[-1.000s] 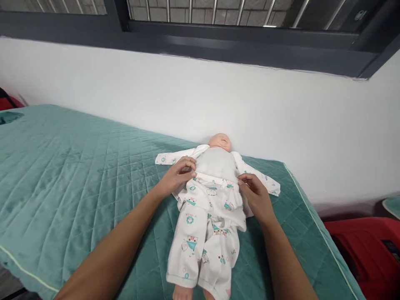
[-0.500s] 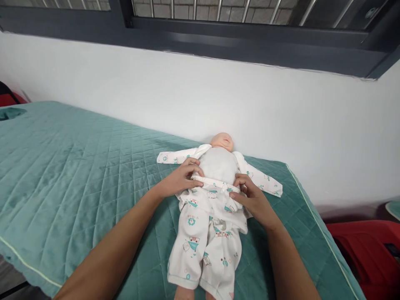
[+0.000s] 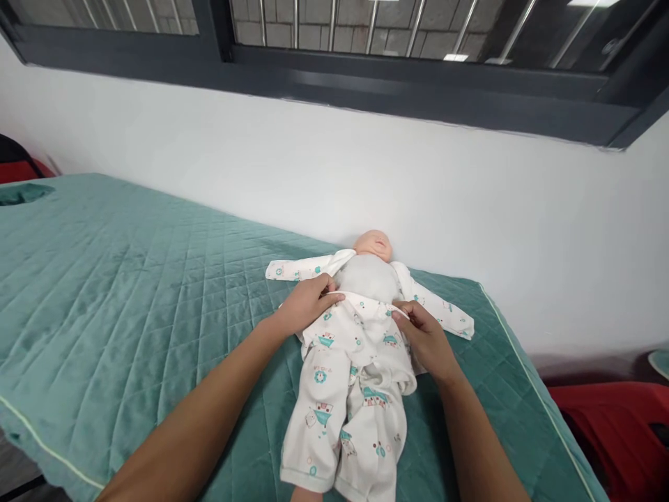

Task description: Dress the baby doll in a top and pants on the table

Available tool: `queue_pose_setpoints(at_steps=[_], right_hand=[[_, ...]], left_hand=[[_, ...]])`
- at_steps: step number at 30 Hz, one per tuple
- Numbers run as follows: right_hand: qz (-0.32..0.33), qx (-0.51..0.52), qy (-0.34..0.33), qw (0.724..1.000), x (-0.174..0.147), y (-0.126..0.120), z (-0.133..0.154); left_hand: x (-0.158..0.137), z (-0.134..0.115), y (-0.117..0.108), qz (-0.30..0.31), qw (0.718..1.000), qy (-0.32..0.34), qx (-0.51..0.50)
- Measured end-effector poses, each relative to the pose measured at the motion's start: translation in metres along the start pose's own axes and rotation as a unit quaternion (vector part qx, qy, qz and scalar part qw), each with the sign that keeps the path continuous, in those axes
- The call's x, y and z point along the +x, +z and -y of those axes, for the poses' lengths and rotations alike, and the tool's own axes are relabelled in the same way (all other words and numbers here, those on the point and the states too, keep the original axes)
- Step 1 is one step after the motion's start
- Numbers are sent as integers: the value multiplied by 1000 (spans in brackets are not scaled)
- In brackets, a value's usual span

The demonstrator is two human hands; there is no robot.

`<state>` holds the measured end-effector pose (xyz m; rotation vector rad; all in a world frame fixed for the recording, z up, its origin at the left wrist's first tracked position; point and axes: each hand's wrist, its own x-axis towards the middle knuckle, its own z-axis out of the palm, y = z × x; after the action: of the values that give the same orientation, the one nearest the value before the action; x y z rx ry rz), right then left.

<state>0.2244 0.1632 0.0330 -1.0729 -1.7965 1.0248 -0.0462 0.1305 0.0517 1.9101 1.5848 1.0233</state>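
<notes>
Trousers (image 3: 318,401) lie over the lower body of the doll (image 3: 373,245), long axis running away from its head. I hold their upper edge (image 3: 366,302) below its chest: left hand (image 3: 306,305) and right hand (image 3: 427,339) pinch opposite flanks, equally near, fingers narrowed on cloth.

Trousers (image 3: 360,380) of matt cloth

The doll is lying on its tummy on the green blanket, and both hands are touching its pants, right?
Not quite: the doll is lying on its back, not its tummy. The head camera view shows its face and front turned up. It is on the green blanket, and the left hand and right hand are both touching its pants.
</notes>
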Motion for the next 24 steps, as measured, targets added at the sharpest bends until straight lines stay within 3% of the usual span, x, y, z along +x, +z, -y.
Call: queue_pose_setpoints(at_steps=[7,14,20,22,24], right_hand=[[-106,-26,65,992,25,16,-10],[-94,199,162,962,20,14,-7],[-99,321,210,918,21,-2,-13],[-104,304,212,923,21,-4,-15],[-94,241,201,945,19,-7,-16]], left_hand=[[37,20,19,-64,993,-33,-90],[31,22,15,-6,976,-92,-200],[28,32,9,13,985,-89,-148],[27,37,6,23,988,-86,-125],[25,42,4,37,991,-80,-103]])
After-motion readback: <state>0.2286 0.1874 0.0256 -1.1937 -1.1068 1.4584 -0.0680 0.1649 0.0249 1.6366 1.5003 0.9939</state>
